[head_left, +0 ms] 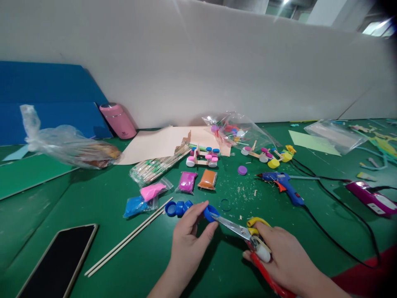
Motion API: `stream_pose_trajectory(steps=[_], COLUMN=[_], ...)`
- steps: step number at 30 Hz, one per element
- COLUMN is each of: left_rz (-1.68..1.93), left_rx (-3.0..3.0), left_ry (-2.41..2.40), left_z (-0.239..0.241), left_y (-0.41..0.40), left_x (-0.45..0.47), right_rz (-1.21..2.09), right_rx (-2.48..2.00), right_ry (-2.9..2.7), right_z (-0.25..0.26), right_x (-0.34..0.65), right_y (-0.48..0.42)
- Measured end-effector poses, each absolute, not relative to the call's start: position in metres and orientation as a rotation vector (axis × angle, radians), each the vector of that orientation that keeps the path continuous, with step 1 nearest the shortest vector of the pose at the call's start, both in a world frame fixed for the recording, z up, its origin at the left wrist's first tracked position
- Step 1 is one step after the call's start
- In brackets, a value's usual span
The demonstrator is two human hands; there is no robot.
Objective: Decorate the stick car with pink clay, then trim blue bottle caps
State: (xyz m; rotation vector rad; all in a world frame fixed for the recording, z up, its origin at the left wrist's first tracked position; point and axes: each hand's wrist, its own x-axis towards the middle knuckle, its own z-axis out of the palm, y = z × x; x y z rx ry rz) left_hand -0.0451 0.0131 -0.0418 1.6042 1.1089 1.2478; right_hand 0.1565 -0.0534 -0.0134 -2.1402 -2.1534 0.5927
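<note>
Between the thumb and fingers of my left hand (192,236) is a blue bottle cap (211,212), its hollow side showing. My right hand (282,252) grips a pair of scissors (234,227) with yellow and red handles. The tips of the blades reach the cap's rim; whether they cut into it I cannot tell. Several more blue caps (179,208) stand in a row just beyond my left hand. A thin blue ring (226,204) lies on the table behind the scissors. Two wooden sticks (127,238) lie side by side to the left.
A blue glue gun (283,184) with a black cord lies at right. Small cap-wheeled cars (203,159), clay packets (207,179) and bagged sticks (158,164) sit farther back. A phone (57,263) lies front left; a pink flask (118,121) leans against the wall.
</note>
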Motion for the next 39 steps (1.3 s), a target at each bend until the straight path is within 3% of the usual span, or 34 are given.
stream_pose_trajectory(steps=[17, 26, 39], left_rz=[1.325, 1.225, 1.085], left_rx=[1.833, 1.488, 1.028], left_ry=[1.193, 1.039, 1.052], left_z=[-0.045, -0.032, -0.026], left_y=[0.01, 0.011, 0.015], left_x=[-0.046, -0.043, -0.039], right_rz=[0.414, 0.337, 0.736], right_rx=[-2.061, -2.005, -2.154], right_ry=[-2.293, -2.32, -2.053], right_z=[-0.014, -0.015, -0.009], right_x=[0.158, 0.16, 0.163], right_y=[-0.054, -0.052, -0.053])
